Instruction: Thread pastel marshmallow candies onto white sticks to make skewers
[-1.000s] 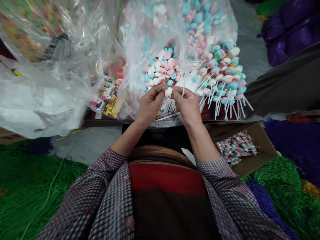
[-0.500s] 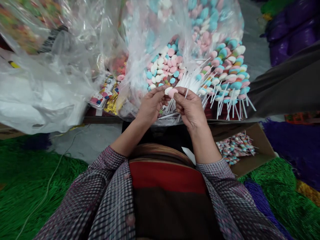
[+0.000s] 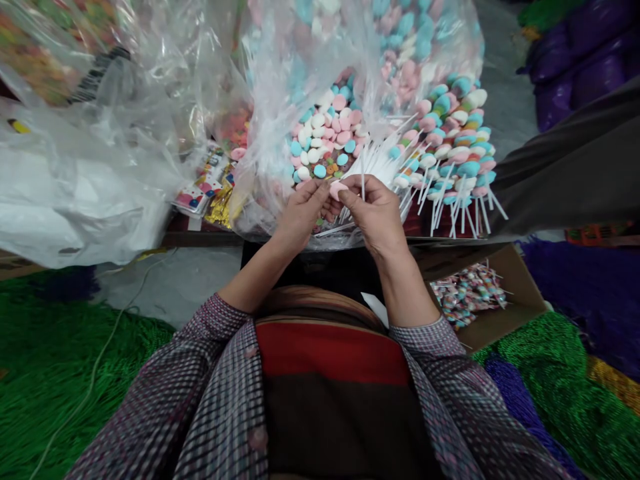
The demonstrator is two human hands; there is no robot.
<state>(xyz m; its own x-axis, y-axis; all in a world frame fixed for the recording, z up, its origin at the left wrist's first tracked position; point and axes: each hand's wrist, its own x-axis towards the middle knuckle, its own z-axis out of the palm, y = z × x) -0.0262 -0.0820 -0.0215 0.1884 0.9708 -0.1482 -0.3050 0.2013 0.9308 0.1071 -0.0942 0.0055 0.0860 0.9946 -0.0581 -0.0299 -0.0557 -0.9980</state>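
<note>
Close together over the table's front edge, my left hand [image 3: 303, 215] and my right hand [image 3: 376, 212] pinch a pink disc-shaped marshmallow candy [image 3: 338, 189] between their fingertips. A thin white stick [image 3: 363, 175] rises by my right fingers; whether that hand grips it I cannot tell. Just beyond lies an opened clear plastic bag [image 3: 270, 133] with loose pink, white and blue candies [image 3: 325, 133]. White sticks [image 3: 383, 157] fan out to the right of it. Farther right, candy skewers [image 3: 457, 143] are heaped with their stick ends toward me.
A cardboard box [image 3: 525, 303] of wrapped candy skewers stands below the table on the right. White plastic bags [image 3: 75, 193] hang over the left edge, near printed packets [image 3: 200, 190]. Green fringe material [image 3: 60, 373] covers the floor at left, with a cable [image 3: 107, 347] across it.
A white candy showed beside the pink one before; now only the pink one shows between my fingertips. My right fingers have shifted slightly left, and the whole view has moved a little.
</note>
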